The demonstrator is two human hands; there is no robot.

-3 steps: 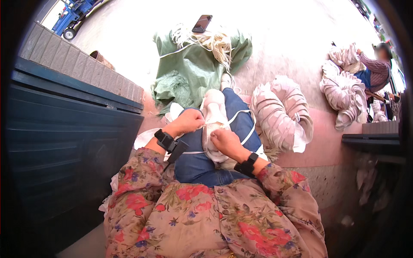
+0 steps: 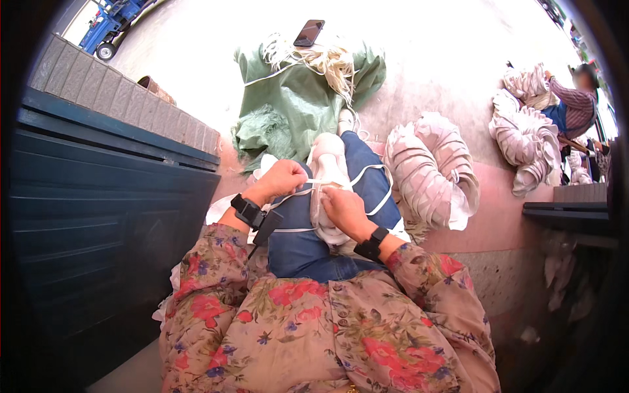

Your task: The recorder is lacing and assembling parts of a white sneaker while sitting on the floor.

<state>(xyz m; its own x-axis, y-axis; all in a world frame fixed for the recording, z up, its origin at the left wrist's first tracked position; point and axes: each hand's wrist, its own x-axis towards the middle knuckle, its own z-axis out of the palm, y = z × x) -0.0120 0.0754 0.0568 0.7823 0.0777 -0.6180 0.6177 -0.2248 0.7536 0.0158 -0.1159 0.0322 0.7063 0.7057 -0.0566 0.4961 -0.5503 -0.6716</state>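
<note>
Now left hand (image 2: 283,178) pulls cord (image 2: 319,181) taut.

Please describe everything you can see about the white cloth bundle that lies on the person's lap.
The white cloth bundle looks like soft pale fabric rolled or folded into a long, rounded shape. It lies lengthwise along the person's denim-covered leg. A thin white cord crosses its middle. The left hand pinches the cord at the bundle's left side; the right hand presses on its lower part. Its near end is hidden under the right hand.
</note>
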